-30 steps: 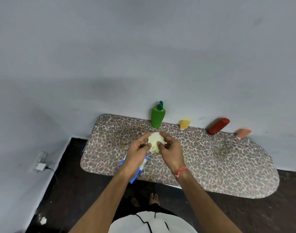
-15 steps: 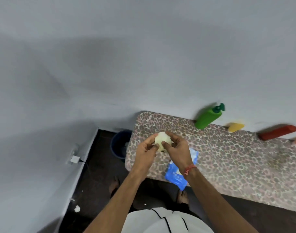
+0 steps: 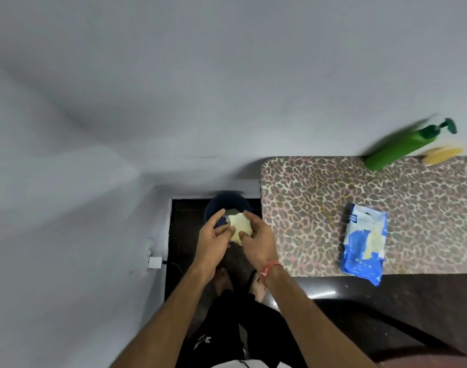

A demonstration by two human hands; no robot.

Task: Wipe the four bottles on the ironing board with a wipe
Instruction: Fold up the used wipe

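Note:
My left hand (image 3: 213, 237) and my right hand (image 3: 258, 240) together hold a crumpled pale yellow wipe (image 3: 240, 225), off the left end of the ironing board (image 3: 306, 197) and just above a dark blue bin (image 3: 227, 201) on the floor. A green pump bottle (image 3: 402, 146) stands at the board's back edge by the wall, with a yellow bottle (image 3: 442, 155) right of it. A sliver of a red bottle shows at the right frame edge. A blue wipe pack (image 3: 365, 243) lies on the board near its front edge.
The grey wall runs behind and to the left, with a white plug (image 3: 155, 262) low on it. Dark floor shows below, along with my feet (image 3: 256, 284). The leopard-print board extends off the right edge.
My view and both hands have swung left, carrying the wipe from above the board to over the blue bin. The bottles now sit at the far right of the frame.

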